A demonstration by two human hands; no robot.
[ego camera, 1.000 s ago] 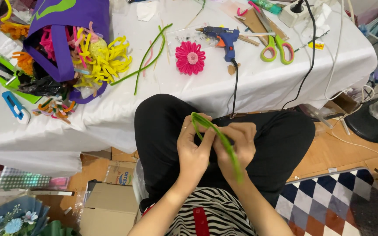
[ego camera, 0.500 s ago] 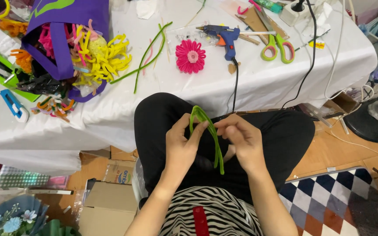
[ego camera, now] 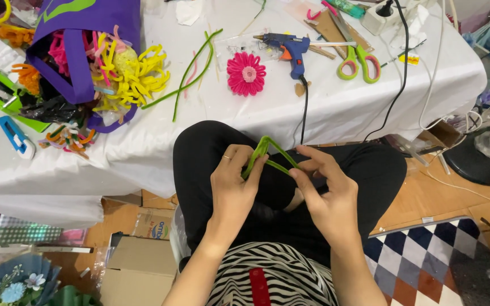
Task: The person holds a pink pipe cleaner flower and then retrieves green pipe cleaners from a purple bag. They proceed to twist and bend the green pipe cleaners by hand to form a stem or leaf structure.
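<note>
Pinched between both hands over the lap, a green pipe cleaner (ego camera: 267,154) is held bent into a narrow peak. The grip of the left hand (ego camera: 235,184) is closed on one leg of the bend, thumb and forefinger pressed at the fold, a thin ring seen on one finger. The grip of the right hand (ego camera: 324,190) is closed on the other leg, fingertips narrow around the wire's lower end. As far as can be judged, the shaping is at an early stage: one fold is made, and no finished form such as a petal or stem is yet seen in the piece.

Beyond the hands, the surface (ego camera: 324,107), draped in white cloth, is set just ahead of the knees. On it a finished pink pipe-cleaner flower (ego camera: 246,73) is laid beside a blue glue gun (ego camera: 290,48), whose black cord (ego camera: 304,107) is hung over the near edge toward the lap and could be snagged. Green-and-pink scissors (ego camera: 358,59) are placed to the right of the gun. More green pipe cleaners (ego camera: 191,71) are spread left of the flower, and a purple bag (ego camera: 86,39) stuffed with yellow pipe cleaners (ego camera: 134,76) is set at the far left. A cardboard box (ego camera: 137,266) is stood on the floor beside the left knee.
</note>
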